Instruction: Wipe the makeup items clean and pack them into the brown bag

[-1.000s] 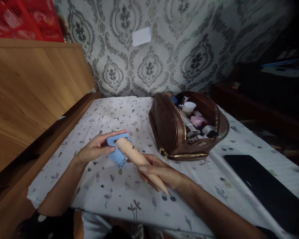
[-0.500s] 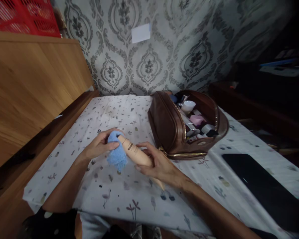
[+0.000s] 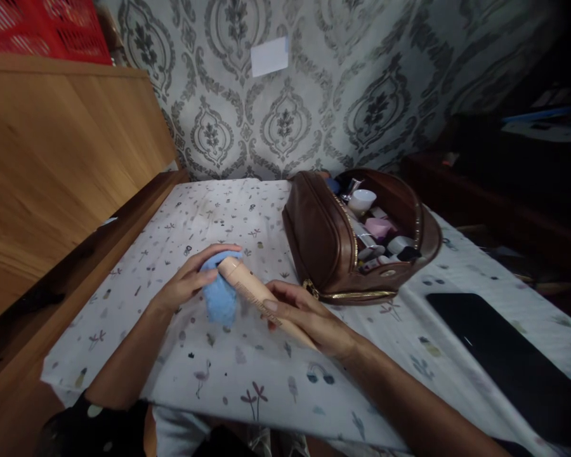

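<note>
My left hand point(image 3: 185, 287) is closed on a small blue cloth point(image 3: 219, 303) and presses it against the cap end of a beige cosmetic tube point(image 3: 248, 291). My right hand point(image 3: 309, 317) grips the tube's lower half, fingers wrapped around it, holding it slanted above the patterned tablecloth point(image 3: 247, 368). The tube's tail end is hidden under my right hand.
An open brown leather cosmetic bag point(image 3: 328, 241) with several small bottles and jars inside stands just right of my hands. A flat black slab point(image 3: 499, 355) lies at the right. A wooden headboard point(image 3: 52, 165) and dark wooden ledge point(image 3: 76, 254) run along the left; patterned wallpaper behind.
My right hand has turned the tube and shifted its grip along it. The left hand's cloth has slid around the cap end. The view has drifted slightly.
</note>
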`<action>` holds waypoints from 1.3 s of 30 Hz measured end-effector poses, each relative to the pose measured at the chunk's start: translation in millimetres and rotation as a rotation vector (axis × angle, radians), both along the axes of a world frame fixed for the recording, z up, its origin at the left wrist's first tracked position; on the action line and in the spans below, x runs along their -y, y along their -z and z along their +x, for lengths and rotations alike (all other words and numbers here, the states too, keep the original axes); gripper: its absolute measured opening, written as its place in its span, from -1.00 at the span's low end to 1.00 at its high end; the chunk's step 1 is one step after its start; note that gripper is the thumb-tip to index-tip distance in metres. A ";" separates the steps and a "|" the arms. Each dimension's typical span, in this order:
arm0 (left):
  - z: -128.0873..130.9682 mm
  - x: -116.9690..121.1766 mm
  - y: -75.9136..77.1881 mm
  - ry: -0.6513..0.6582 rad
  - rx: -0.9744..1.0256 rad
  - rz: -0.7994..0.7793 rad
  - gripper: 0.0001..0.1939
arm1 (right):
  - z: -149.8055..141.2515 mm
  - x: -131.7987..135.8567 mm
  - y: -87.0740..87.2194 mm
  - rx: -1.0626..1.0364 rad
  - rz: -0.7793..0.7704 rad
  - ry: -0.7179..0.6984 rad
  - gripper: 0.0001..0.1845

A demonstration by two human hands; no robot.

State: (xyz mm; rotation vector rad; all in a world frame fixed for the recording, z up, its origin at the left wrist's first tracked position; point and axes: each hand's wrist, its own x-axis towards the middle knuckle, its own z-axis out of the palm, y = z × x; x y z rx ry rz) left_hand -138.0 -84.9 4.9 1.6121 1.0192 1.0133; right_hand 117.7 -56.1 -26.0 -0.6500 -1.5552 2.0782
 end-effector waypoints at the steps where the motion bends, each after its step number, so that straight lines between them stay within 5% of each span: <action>1: 3.3 0.6 0.1 -0.042 -0.038 0.014 -0.47 | -0.5 -0.6 0.6 0.002 0.022 0.016 -0.46; 5: 13.4 0.2 4.3 -0.202 -0.168 0.037 -0.59 | -2.2 -1.0 5.1 -0.017 -0.013 0.031 -0.42; 13: 10.7 -1.4 9.5 -0.164 -0.012 0.004 -0.60 | -2.4 5.2 9.5 -0.174 -0.364 -0.135 -0.21; 15: 9.8 -2.0 11.1 -0.190 -0.022 0.000 -0.60 | -1.3 5.2 6.3 -0.097 -0.254 -0.131 -0.23; 20: 11.4 -3.9 15.8 -0.281 -0.090 0.029 -0.60 | -4.3 10.0 3.7 0.369 0.471 0.023 -0.21; 24: 14.2 -4.0 17.6 -0.279 -0.080 0.026 -0.62 | -9.0 15.2 8.0 0.485 0.636 0.141 -0.42; 27: 14.2 -3.8 18.4 -0.232 -0.040 0.021 -0.63 | -8.3 16.1 7.3 0.316 0.483 0.087 -0.62; 31: 13.2 -3.8 18.9 -0.207 0.016 0.012 -0.60 | -7.6 16.3 6.0 0.028 0.129 -0.034 -0.56; 39: 25.9 -1.2 19.5 -0.212 0.033 0.018 -0.44 | -10.4 16.6 9.2 -0.074 -0.261 -0.080 -0.54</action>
